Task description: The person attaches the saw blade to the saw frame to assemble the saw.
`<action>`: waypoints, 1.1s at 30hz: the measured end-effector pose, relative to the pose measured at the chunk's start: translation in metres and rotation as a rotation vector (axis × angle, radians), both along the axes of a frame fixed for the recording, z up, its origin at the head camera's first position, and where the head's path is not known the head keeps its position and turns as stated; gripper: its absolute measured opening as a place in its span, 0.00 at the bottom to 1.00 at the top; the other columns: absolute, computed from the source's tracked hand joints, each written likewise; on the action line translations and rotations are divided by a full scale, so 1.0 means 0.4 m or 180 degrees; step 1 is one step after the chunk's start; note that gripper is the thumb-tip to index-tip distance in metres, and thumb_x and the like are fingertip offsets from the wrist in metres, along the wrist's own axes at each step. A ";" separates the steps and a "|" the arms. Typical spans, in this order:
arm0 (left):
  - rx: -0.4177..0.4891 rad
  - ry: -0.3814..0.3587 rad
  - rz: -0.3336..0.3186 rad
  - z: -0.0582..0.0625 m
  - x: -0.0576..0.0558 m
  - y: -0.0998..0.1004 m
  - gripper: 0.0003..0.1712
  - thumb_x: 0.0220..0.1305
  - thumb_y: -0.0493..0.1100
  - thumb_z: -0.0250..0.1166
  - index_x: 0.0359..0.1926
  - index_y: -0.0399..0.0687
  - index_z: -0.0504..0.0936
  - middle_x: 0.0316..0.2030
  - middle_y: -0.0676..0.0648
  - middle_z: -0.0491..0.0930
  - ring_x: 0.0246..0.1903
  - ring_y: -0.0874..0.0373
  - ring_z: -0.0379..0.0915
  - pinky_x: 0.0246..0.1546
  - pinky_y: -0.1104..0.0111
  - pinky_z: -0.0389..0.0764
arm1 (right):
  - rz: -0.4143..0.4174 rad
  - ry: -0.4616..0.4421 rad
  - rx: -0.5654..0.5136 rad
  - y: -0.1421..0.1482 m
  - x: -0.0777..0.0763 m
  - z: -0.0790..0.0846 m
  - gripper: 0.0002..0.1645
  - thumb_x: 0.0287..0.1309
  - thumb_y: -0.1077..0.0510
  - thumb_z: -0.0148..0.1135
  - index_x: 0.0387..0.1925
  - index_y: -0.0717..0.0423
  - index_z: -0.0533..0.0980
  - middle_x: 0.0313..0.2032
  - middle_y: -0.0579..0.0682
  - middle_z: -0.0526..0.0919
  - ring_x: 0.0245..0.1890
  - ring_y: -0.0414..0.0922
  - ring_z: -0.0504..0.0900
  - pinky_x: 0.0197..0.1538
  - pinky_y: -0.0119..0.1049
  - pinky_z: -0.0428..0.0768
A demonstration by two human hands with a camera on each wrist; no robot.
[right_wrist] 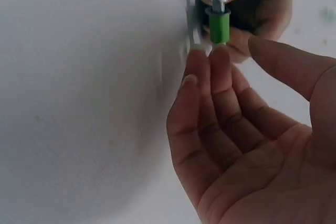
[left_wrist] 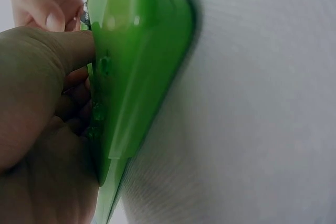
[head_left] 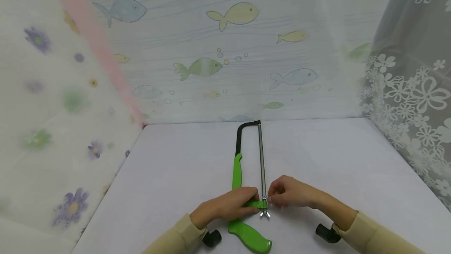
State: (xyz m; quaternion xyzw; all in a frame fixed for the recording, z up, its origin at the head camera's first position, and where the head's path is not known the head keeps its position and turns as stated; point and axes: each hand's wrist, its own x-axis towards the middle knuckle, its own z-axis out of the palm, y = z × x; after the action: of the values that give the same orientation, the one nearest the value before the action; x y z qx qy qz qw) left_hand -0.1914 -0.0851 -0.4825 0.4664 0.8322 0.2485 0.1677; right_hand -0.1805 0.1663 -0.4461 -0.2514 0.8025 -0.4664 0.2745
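A hacksaw (head_left: 237, 173) with a green handle and a black front bow lies on the white table, its grip end nearest me. Its straight metal blade (head_left: 262, 156) runs along the right side, down to a wing nut (head_left: 265, 214). My left hand (head_left: 234, 204) grips the green frame at the short arm by the wing nut; in the left wrist view the thumb lies against the green handle (left_wrist: 142, 51). Beside the blade's near end is my right hand (head_left: 294, 192). In the right wrist view its fingertips (right_wrist: 220, 56) reach the green end piece (right_wrist: 219, 27), with the thumb held apart.
The white table (head_left: 183, 156) ends at a back curtain (head_left: 246, 42) printed with fish. A flowered curtain (head_left: 53, 101) stands on the left, a lace one (head_left: 415, 97) on the right. Black wrist mounts (head_left: 327, 233) show by both sleeves.
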 end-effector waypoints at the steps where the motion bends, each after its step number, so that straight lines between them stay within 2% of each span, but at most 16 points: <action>1: 0.0003 0.0009 0.0001 0.000 0.000 0.000 0.06 0.75 0.46 0.63 0.44 0.52 0.75 0.38 0.61 0.75 0.38 0.71 0.68 0.42 0.78 0.72 | 0.0040 -0.0003 -0.0001 0.000 0.005 -0.001 0.07 0.64 0.60 0.64 0.34 0.61 0.83 0.26 0.50 0.82 0.24 0.41 0.76 0.27 0.31 0.75; 6: 0.0004 0.0011 0.0014 -0.001 0.000 -0.001 0.06 0.74 0.46 0.64 0.44 0.52 0.75 0.37 0.61 0.74 0.37 0.70 0.68 0.42 0.78 0.72 | 0.0199 -0.0076 -0.0033 -0.003 0.025 -0.011 0.05 0.60 0.63 0.64 0.32 0.60 0.84 0.24 0.47 0.82 0.22 0.38 0.74 0.25 0.29 0.70; 11: 0.0010 0.0016 0.0001 -0.004 -0.001 -0.002 0.06 0.74 0.46 0.64 0.43 0.52 0.75 0.37 0.61 0.74 0.37 0.70 0.68 0.41 0.78 0.71 | 0.0283 -0.0148 -0.0108 -0.007 0.036 -0.028 0.04 0.58 0.66 0.64 0.30 0.60 0.84 0.23 0.46 0.81 0.22 0.37 0.74 0.25 0.28 0.70; 16: 0.0002 0.0015 -0.0005 -0.004 -0.001 -0.003 0.07 0.75 0.46 0.63 0.43 0.52 0.74 0.35 0.61 0.72 0.36 0.70 0.67 0.39 0.78 0.71 | 0.0320 -0.0143 -0.0129 -0.010 0.039 -0.044 0.04 0.58 0.66 0.65 0.29 0.60 0.84 0.20 0.43 0.79 0.20 0.35 0.72 0.24 0.27 0.69; 21: -0.0006 0.0020 -0.0001 -0.003 0.001 -0.003 0.06 0.75 0.46 0.63 0.43 0.52 0.74 0.36 0.61 0.73 0.36 0.70 0.67 0.40 0.78 0.71 | 0.0355 -0.0213 -0.0178 -0.015 0.043 -0.041 0.04 0.58 0.64 0.67 0.29 0.61 0.84 0.21 0.44 0.80 0.20 0.35 0.73 0.24 0.26 0.69; 28: 0.0007 0.0020 -0.0015 -0.006 0.001 -0.003 0.05 0.75 0.45 0.62 0.43 0.52 0.74 0.37 0.61 0.73 0.37 0.71 0.67 0.41 0.78 0.71 | 0.0203 -0.0473 -0.0131 -0.031 0.052 -0.038 0.20 0.66 0.51 0.68 0.25 0.64 0.84 0.19 0.48 0.82 0.16 0.37 0.76 0.21 0.28 0.67; 33: 0.0021 -0.0007 -0.0024 -0.008 -0.001 -0.004 0.04 0.75 0.44 0.62 0.44 0.52 0.75 0.37 0.61 0.74 0.38 0.71 0.67 0.42 0.78 0.71 | 0.0040 -0.0604 -0.0071 -0.042 0.057 -0.038 0.24 0.70 0.51 0.63 0.24 0.65 0.84 0.19 0.53 0.84 0.15 0.39 0.79 0.19 0.29 0.68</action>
State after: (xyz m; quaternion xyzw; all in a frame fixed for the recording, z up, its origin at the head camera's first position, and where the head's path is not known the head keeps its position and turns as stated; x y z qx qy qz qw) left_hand -0.1917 -0.0867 -0.4855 0.4698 0.8294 0.2512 0.1680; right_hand -0.1578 0.1494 -0.4613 -0.2142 0.7660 -0.4953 0.3494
